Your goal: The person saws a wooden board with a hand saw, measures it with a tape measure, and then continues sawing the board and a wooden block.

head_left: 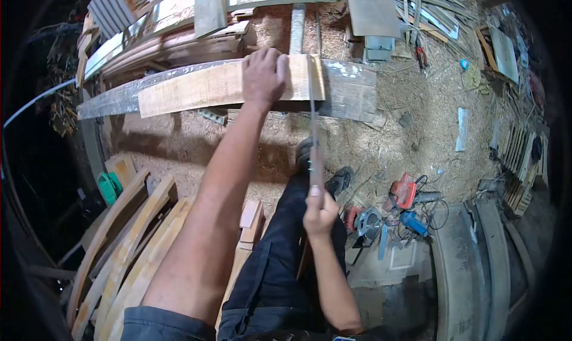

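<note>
A pale wooden board point(196, 92) lies along a grey weathered plank point(351, 93). My left hand point(264, 78) holds the board down near its right end, the fingers curled toward its far edge. My right hand point(320, 210) is closed around the handle of a handsaw point(316, 165). Seen almost edge-on, the saw's thin blade reaches forward and crosses the board a little to the right of my left hand. A narrow piece of the board shows on the right side of the blade.
Curved timber pieces point(128, 245) lean at lower left beside a green object point(109, 188). On the right are a circular saw point(367, 225), a red power tool point(404, 191) and a blue one point(413, 223), with cords. Sawdust point(387, 144) covers the floor. Stacked boards point(173, 55) lie beyond the plank.
</note>
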Tool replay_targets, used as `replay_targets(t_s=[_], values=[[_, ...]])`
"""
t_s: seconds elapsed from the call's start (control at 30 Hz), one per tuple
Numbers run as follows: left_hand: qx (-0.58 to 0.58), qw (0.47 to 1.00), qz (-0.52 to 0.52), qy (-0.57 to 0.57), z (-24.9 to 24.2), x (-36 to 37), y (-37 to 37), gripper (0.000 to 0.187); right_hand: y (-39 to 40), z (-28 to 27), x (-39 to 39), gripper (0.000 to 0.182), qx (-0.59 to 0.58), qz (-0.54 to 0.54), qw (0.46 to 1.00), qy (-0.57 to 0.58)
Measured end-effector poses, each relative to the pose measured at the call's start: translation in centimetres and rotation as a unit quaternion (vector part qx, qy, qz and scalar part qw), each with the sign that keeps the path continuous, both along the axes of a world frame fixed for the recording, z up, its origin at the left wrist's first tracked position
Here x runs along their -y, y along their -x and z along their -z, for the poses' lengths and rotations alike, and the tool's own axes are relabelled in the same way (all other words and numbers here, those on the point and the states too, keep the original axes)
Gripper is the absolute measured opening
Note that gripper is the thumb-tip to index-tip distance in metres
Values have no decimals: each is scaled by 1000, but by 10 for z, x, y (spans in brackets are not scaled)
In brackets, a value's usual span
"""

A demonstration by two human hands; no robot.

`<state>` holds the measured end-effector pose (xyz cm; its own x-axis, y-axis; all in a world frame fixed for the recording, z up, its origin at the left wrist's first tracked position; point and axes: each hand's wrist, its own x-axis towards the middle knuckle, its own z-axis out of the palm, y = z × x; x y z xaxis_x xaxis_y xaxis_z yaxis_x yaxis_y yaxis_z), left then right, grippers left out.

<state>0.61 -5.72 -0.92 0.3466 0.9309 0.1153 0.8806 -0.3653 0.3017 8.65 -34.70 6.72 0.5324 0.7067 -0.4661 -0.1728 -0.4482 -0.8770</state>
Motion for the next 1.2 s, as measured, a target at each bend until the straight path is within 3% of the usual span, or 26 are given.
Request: replay_targets(t_s=[0.17, 0.27, 0.33, 0.4, 0.53, 0.67, 0.73, 0.8, 0.93, 1.0, 1.07, 1.1, 1.13, 1.2], values=[[2, 1000, 10, 19, 1, -8, -2, 27, -4, -19, -12, 45, -32, 27, 998, 36], [9, 999, 14, 30, -9, -12, -5, 23, -23, -3, -96, 50, 60, -39, 995, 67], [14, 999, 11, 37, -11, -7, -5, 21, -20, 7, -134, 51, 3, 1, 999, 33], [30, 999, 2, 28, -8, -4, -5, 21, -6, 16, -81, 46, 51, -15, 998, 29], [17, 999, -1, 37, -12, -5, -4, 23, 30, -8, 56, 46, -14, 63, 997, 44], [24, 1000, 4, 19, -4, -8, -7, 23, -16, 23, -49, 45, 38, -5, 999, 28], [21, 999, -4, 35, -6, -6, -5, 22, -27, 36, -63, 44, -84, 22, 996, -18], [12, 999, -1, 43, -9, -3, -4, 22, -5, 0, -61, 45, 86, -26, 994, 56], [18, 999, -3, 35, -7, -11, -7, 22, 36, -9, 73, 40, 50, 29, 995, 84], [8, 999, 4, 36, -10, -7, -6, 22, 22, -15, 45, 40, 44, 24, 996, 69], [-4, 999, -3, 42, -6, -9, -7, 34, -11, -6, -35, 40, 94, -34, 994, 53], [-11, 1000, -4, 20, -5, -10, -8, 39, -26, 4, -73, 41, 31, -17, 998, 47], [-21, 1000, -6, 0, -3, -6, -6, 43, -34, 8, -92, 41, -35, -1, 998, 45], [-43, 999, -9, 27, -3, -3, -4, 50, -21, -5, -83, 42, 18, -28, 997, 66]])
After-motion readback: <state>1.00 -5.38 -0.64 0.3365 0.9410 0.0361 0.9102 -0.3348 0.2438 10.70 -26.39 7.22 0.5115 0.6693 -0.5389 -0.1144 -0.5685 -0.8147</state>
